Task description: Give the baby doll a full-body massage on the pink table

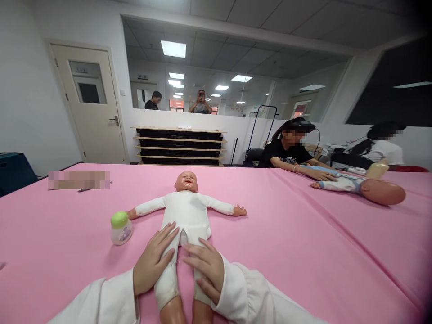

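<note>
A baby doll [186, 211] in a white cloth suit lies on its back on the pink table cover [270, 252], head away from me and arms spread wide. My left hand [155, 257] rests on the doll's upper leg at the left, its fingers stretched out towards the hip. On the other thigh lies my right hand [206, 266], fingers extended and pointing left. Neither hand grips anything. Close to the doll's hand at the left stands a small white jar [121, 230] with a green lid. The doll's feet run out of the bottom of the view.
At the right, a person in black [290, 148] has hands on another doll [381, 191], beside a yellowish bottle [377, 169]. Another person in white [378, 148] sits behind. A blurred-out item [79, 180] lies at the table's far left. Stacked shelving [180, 146] stands by the wall.
</note>
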Motion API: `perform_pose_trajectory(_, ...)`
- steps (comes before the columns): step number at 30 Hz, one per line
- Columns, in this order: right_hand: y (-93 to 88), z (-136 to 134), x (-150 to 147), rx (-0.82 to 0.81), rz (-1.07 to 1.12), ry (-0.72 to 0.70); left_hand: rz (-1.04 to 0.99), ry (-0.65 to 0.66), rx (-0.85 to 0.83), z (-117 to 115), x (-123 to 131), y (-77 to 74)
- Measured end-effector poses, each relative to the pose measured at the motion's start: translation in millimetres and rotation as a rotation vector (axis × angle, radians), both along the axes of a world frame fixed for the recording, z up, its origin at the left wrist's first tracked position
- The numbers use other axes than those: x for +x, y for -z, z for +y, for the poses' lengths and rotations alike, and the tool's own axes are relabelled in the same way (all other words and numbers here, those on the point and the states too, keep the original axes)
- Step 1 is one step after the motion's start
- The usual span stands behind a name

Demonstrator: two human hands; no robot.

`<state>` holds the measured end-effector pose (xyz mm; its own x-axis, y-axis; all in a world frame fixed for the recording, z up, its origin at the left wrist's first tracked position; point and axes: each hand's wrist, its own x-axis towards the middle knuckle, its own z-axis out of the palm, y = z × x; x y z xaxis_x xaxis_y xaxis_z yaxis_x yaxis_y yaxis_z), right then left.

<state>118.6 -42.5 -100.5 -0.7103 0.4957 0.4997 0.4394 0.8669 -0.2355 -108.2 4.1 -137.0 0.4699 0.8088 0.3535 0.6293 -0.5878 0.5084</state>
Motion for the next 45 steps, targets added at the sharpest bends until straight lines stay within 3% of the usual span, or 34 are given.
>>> perform_pose_trajectory(4, 16.0, 15.6, 4.8, -0.049, 0.030, 0.090, 0.007, 0.041, 0.017, -3.1, -1.2, -3.7)
perform_pose_trajectory(8, 31.3, 33.0, 9.3, -0.154, 0.027, 0.172, 0.060, 0.187, 0.103, -8.7, 0.1, -10.2)
perform_pose_trajectory(14, 25.6, 34.4, 12.1, -0.147, -0.030, 0.142, -0.071, 0.369, 0.190, -20.9, -2.1, -10.4)
perform_pose_trajectory(20, 11.4, 19.9, 12.1, -0.103, 0.040, -0.183, -0.363, 0.287, 0.118, -28.5, -8.3, -10.2)
perform_pose_trajectory(22, 8.4, 16.4, 11.8, -0.103, 0.074, -0.225, -0.371, 0.216, 0.121, -22.6, -7.8, -11.5)
perform_pose_trajectory(25, 8.9, 18.6, 12.1, -0.093, 0.055, -0.088, -0.182, 0.107, 0.140, -12.2, -4.2, -11.6)
perform_pose_trajectory(29, 19.4, 32.1, 13.6, -0.176, -0.096, 0.118, 0.050, 0.196, 0.111, -13.7, 2.5, -11.5)
perform_pose_trajectory(33, 27.8, 40.6, 14.7, -0.206, -0.148, 0.147, 0.026, 0.348, 0.124, -32.4, 5.0, -14.5)
perform_pose_trajectory(36, 28.4, 40.4, 15.0, -0.209, -0.129, 0.147, -0.118, 0.401, 0.096, -43.9, 2.4, -14.7)
perform_pose_trajectory(40, 24.6, 36.3, 15.0, -0.151, -0.134, 0.120, -0.295, 0.294, 0.038, -38.4, -1.1, -12.8)
perform_pose_trajectory(45, 23.5, 29.4, 13.3, -0.027, -0.163, 0.021, -0.134, 0.069, 0.002, -11.5, -0.1, -8.2)
